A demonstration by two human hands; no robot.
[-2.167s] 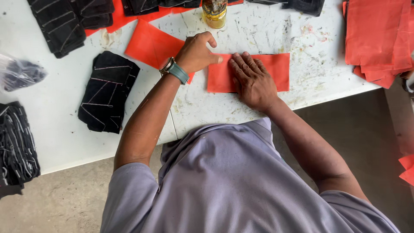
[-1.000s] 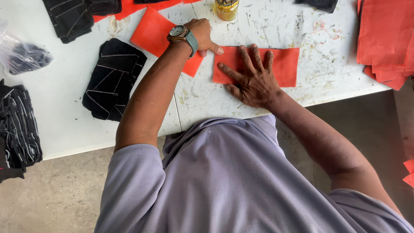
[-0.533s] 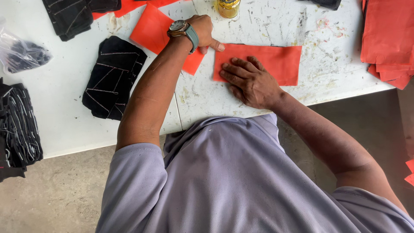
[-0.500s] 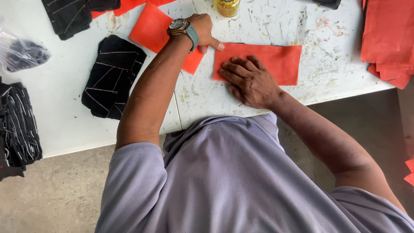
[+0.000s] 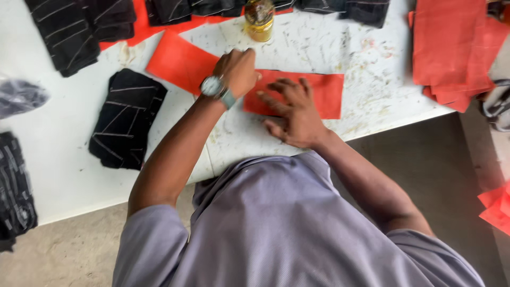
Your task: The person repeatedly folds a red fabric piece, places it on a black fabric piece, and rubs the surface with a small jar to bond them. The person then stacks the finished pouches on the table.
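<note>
In the head view, a red rectangular sheet (image 5: 319, 93) lies flat on the scuffed white table (image 5: 53, 159), near its front edge. The right hand (image 5: 292, 114) rests on the sheet's lower left part, fingers (image 5: 276, 101) spread and released, grasping nothing. The left hand (image 5: 239, 69), wearing a wristwatch (image 5: 214, 86), is curled at the sheet's left end; whether it pinches the sheet, I cannot tell. A yellow jar (image 5: 259, 21) stands just beyond, and a folded black striped cloth (image 5: 125, 119) lies to the left.

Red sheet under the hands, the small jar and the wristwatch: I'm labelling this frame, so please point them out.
Red sheet (image 5: 325, 94): head view, bare right end.
Small jar (image 5: 259, 26): head view, yellowish body.
Wristwatch (image 5: 213, 86): head view, dial on the left wrist.
</note>
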